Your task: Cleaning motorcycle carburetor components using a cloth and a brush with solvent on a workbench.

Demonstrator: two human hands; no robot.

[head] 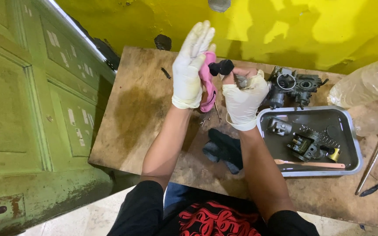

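hidden parts come first: the pink cloth (208, 83) shows only as a strip between the two gloved hands, most of it covered by the left hand (189, 72) in a dirty white glove. the small black rubbery part (221, 67) sticks out above the right hand (244, 98), and whatever lies inside that fist is mostly covered; only a bit of grey metal shows at the knuckles. the clear plastic bottle (364, 85) at the right is cut off by the picture's edge, as is the green panelled wooden door (31, 109) on the left.

left hand is raised with fingers straight and pressed together, palm flat against the pink cloth, wrist bent back, forearm rising from the lower edge. right hand is curled into a closed fist around the black part's lower end, just beside the cloth, thumb side up. both hands hover above the worn brown wooden bench top (141, 118), near its far edge by the yellow wall (285, 26).

just right of the fist sits a grey metal carburettor body (292, 85), touching the rim of a grey metal tray (351, 131). in the tray lie small metal parts, a spring and a wooden-handled brush (309, 164). a dark blue-black rag (224, 150) lies on the bench between the forearms. a screwdriver with a red handle (372, 161) lies right of the tray.
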